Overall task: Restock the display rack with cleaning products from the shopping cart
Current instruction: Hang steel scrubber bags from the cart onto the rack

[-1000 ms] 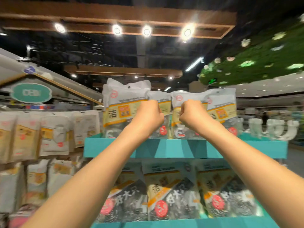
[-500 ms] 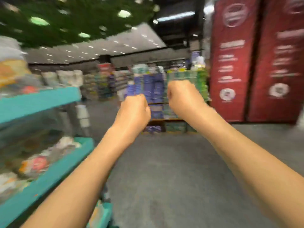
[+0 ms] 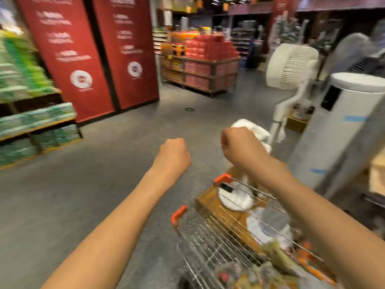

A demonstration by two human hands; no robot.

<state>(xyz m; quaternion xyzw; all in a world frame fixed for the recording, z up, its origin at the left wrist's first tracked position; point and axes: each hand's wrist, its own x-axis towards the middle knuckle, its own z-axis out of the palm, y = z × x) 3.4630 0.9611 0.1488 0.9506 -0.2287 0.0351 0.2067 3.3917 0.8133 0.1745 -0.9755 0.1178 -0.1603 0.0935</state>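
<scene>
**Hands over the cart, between loads**

Both hands are raised above the aisle floor. The left hand (image 3: pixel 174 156) sits near centre, its fingers curled into a loose fist that appears to hold nothing. The right hand (image 3: pixel 239 146) is at about 1 o'clock from it, also curled; something white shows just behind its knuckles, but I cannot tell whether the fingers pinch it or it simply lies beyond, on the floor by the fan (image 3: pixel 291 65).

The cart (image 3: pixel 208 232) fills the 5 o'clock corner, below the right forearm. Its wire basket holds the stock: blurred packets (image 3: pixel 260 272) at the near end and white bagged goods (image 3: pixel 268 226) further in. The display rack is out of view.

Judging by this, the step in hand is fetching the next batch from the cart. The next move calls for lowering both hands into the basket, opening the fingers, and gripping packets by their tops. Motion blur suggests the head is swinging, so the reach should wait until the basket is squarely in sight
</scene>
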